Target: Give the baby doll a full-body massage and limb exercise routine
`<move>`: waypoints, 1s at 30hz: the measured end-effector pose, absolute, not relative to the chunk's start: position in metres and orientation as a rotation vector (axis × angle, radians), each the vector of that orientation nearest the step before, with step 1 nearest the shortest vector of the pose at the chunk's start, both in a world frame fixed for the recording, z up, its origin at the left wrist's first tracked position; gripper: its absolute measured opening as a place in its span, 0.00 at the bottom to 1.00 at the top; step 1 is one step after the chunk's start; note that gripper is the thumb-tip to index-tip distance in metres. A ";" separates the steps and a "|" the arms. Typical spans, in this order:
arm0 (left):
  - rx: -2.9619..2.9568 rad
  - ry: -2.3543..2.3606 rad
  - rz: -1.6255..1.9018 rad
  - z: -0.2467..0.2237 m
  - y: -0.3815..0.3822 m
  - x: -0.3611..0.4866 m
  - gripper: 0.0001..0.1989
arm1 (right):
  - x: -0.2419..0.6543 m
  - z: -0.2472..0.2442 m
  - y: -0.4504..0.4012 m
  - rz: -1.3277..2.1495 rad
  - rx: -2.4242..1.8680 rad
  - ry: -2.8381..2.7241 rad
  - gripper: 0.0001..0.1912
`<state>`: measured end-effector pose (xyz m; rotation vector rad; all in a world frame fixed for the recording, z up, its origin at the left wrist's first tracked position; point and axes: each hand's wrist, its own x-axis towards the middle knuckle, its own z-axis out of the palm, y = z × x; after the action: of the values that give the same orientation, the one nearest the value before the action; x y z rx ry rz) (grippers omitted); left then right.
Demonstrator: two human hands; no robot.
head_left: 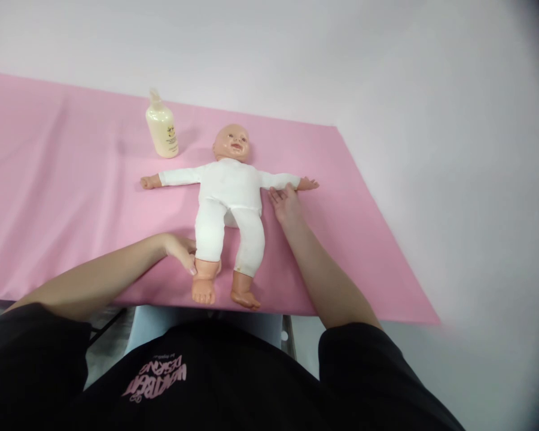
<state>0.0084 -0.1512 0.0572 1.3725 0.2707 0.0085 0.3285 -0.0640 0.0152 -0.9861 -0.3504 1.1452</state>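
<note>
Pink cover [36, 179]; pump bottle [164, 131], left hand [179, 248], doll [228, 185], right hand [287, 206].
Bottle stands upright toward the far edge, near the doll's head [235, 142], apart from both hands. Left hand is closed round the doll's lower leg [205, 269], thumb in front, fingers mostly hidden behind; firmness can't be told. Doll lies on its back, dressed in white, arms spread, feet [244, 299] at the near edge. Right hand is loose, fingers apart, touching the sleeve [276, 178] of the outstretched arm; no clamp visible. Risks, my read: a pull on the leg could drag the doll over the edge, feet being there already; lifting could twist it, only one leg looking gripped; a swinging doll arm could knock the bottle.
</note>
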 end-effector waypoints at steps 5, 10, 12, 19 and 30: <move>1.083 0.120 0.030 0.048 -0.136 0.013 0.30 | 0.327 0.011 -0.066 1.048 -1.020 -0.554 0.15; 0.998 0.231 0.405 0.050 -0.139 0.019 0.29 | 0.323 0.008 -0.072 0.775 -0.993 -1.014 0.32; 0.911 0.283 0.533 0.053 -0.139 0.021 0.27 | 0.320 0.006 -0.073 0.690 -0.976 -1.197 0.35; 0.719 0.388 0.702 0.053 -0.140 0.025 0.22 | 0.317 0.007 -0.080 0.417 -0.983 -1.719 0.24; 0.687 0.472 0.672 0.047 -0.138 0.028 0.22 | 0.320 0.003 -0.077 0.280 -0.961 -1.874 0.16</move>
<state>0.0279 -0.1380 0.0466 0.6873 0.4715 0.6719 0.3200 -0.0773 0.0031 -0.9613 -1.8744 0.2802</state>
